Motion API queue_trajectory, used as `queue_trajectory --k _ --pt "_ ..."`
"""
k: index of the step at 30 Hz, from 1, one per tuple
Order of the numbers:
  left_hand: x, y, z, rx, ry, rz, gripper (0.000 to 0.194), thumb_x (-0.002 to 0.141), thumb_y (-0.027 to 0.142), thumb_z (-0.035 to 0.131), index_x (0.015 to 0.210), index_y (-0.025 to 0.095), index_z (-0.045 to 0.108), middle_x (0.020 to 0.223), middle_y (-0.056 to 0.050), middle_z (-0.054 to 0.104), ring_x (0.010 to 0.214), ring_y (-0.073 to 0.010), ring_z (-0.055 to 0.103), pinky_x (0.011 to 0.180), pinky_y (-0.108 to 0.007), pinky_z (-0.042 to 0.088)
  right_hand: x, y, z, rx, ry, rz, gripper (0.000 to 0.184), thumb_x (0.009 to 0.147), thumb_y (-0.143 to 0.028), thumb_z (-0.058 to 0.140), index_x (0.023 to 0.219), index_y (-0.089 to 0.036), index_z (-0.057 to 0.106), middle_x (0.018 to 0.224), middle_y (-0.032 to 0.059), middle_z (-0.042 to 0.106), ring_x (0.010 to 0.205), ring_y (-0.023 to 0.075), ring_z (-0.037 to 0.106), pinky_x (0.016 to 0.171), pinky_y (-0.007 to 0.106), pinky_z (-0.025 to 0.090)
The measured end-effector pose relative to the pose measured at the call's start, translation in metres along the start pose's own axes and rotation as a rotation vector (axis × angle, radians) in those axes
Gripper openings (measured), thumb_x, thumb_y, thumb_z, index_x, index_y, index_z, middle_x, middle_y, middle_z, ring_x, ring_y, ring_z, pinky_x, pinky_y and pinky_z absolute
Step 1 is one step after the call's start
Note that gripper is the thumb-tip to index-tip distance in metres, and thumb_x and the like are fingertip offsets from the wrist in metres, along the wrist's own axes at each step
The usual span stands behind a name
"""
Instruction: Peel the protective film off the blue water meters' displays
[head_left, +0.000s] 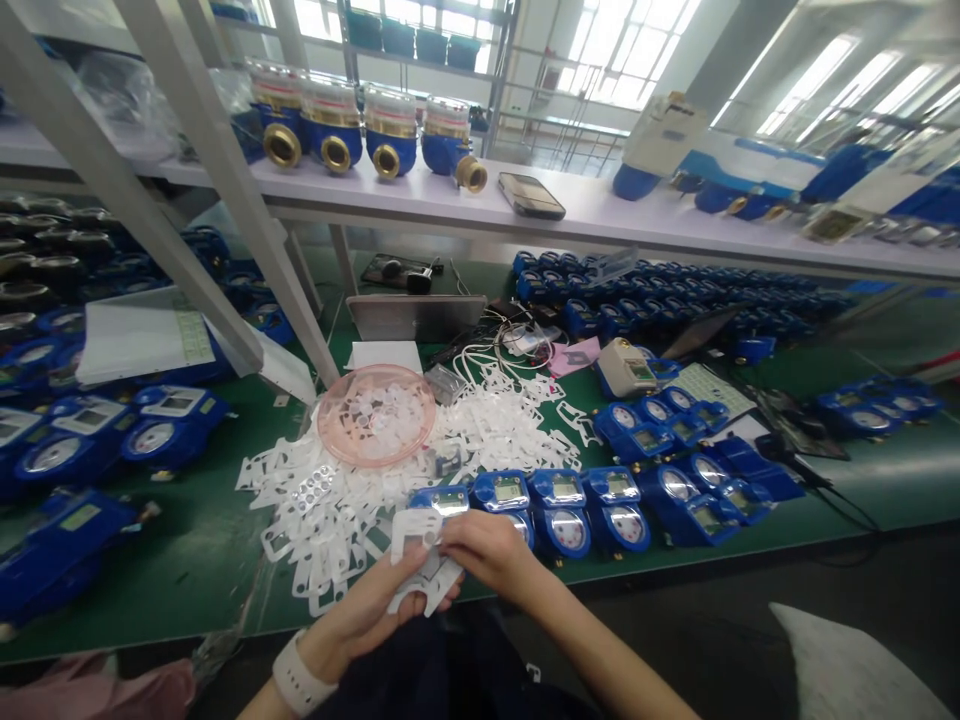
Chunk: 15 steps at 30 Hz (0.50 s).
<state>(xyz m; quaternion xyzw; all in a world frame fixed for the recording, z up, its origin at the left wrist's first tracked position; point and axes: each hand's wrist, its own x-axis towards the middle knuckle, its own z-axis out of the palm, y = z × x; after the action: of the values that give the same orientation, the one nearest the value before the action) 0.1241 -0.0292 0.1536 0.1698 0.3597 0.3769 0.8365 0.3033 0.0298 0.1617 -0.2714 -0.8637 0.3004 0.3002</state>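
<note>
Head view: the left hand (384, 588) supports a few white plastic frames (415, 521) on the wearer's side of the pink plastic basin (327, 425), slightly to its right. Its fingers curl beneath while the thumb presses from above, seemingly to stop the thin pieces sliding apart. The right hand (491, 550) grips the frames' right edge with its fingertips, probably for finer control. Loose frames (499, 430) heap around the basin, likely spread there for easy reach. Inside the basin lie small pale pieces (382, 415), too small to identify; its wall presumably prevents scattering. Nearer and right of the basin, blue water meters (564, 505) lie in a row, face up, perhaps for readable displays. Behind it, brass-ported meters (337, 135) stand on a shelf (589, 200), apparently leaving the bench for handling.
</note>
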Motion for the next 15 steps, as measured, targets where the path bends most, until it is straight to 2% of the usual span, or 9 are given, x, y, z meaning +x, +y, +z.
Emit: queue_trajectory --k 5,9,11,15 --pt "0.002 0.005 0.0 0.003 0.117 0.052 0.029 0.082 0.038 0.058 0.102 0.018 0.066 0.09 -0.011 0.068 0.084 -0.0229 0.063 0.067 -0.028 0.049 0.008 0.002 0.008 -0.107 0.014 0.047 0.018 0.092 -0.024 0.045 0.09 -0.019 0.062 0.08 0.0063 0.068 0.075 0.0163 0.062 0.067 0.026 0.048" --pt "0.002 0.003 -0.003 -0.02 0.145 0.08 0.026 0.081 0.036 0.059 0.1 0.018 0.065 0.098 -0.011 0.068 0.092 -0.0252 0.063 0.071 -0.03 0.05 0.015 0.003 0.016 -0.178 0.009 0.05 0.02 0.093 -0.023 0.042 0.091 -0.018 0.061 0.079 0.0063 0.066 0.074 0.016 0.061 0.066 0.025 0.048" --pt "0.004 0.002 -0.005 -0.057 0.174 0.085 0.025 0.08 0.035 0.06 0.097 0.018 0.065 0.101 -0.011 0.068 0.089 -0.0243 0.064 0.072 -0.03 0.051 0.019 0.004 0.019 -0.236 0.021 0.035 0.019 0.092 -0.022 0.041 0.091 -0.018 0.06 0.086 0.0084 0.066 0.08 0.017 0.061 0.069 0.026 0.049" --pt "0.016 0.002 -0.014 -0.284 0.384 0.127 0.022 0.082 0.032 0.058 0.097 0.017 0.064 0.095 -0.007 0.069 0.082 -0.0187 0.064 0.072 -0.027 0.052 0.021 0.0 0.028 -0.36 0.04 -0.053 0.015 0.09 -0.018 0.044 0.089 -0.017 0.059 0.107 0.0134 0.06 0.098 0.0221 0.055 0.082 0.036 0.048"
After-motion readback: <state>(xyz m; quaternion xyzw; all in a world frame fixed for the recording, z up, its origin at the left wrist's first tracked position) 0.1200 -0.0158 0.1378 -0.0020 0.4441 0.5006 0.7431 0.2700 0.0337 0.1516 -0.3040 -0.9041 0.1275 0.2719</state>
